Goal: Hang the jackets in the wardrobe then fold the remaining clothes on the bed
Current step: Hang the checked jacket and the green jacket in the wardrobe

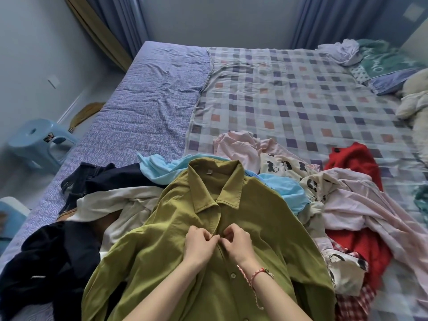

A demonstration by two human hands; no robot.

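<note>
The olive-green shirt (208, 228) is matt woven cloth, finely creased. The checked bed sheet (301, 93) is soft, wrinkled cotton-like cloth. The blue stool (34, 140) is smooth, slightly glossy plastic. The red garment (354, 161) looks like matt, fuzzy knit.

place: home bedroom | giveaways: big bed (148, 117) with checked sheet (301, 96), loose clothes pile (342, 205) on it | also: blue curtains (324, 22), pillows (389, 72), little plastic stool (37, 140) by the wall

Checked blanket (301, 89) lies open beyond; clothes heap (347, 200) crowds the near edge.
</note>
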